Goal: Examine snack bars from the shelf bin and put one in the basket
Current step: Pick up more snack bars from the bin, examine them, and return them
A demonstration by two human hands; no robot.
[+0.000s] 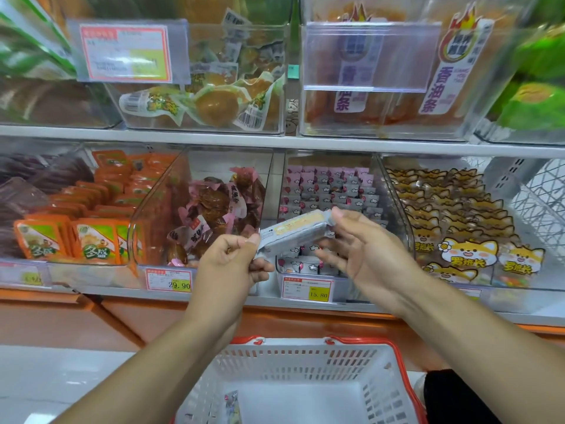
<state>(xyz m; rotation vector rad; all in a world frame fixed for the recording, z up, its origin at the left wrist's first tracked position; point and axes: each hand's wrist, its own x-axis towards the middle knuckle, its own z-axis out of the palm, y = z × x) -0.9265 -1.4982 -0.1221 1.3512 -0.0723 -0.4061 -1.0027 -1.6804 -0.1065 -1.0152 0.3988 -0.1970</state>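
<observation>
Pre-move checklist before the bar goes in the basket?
1. Snack bar held at both ends, left hand and right hand: ok.
2. Grip firm enough for one-hand carry: cannot tell.
3. Basket below the hands, open: ok.
4. Free floor space in basket: ok; one small packet at its left.
5. Label read, bar chosen: cannot tell.

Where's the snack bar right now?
Head view, centre: the snack bar is held between left hand and right hand, in front of the pink-wrapper bin, above the basket.
</observation>
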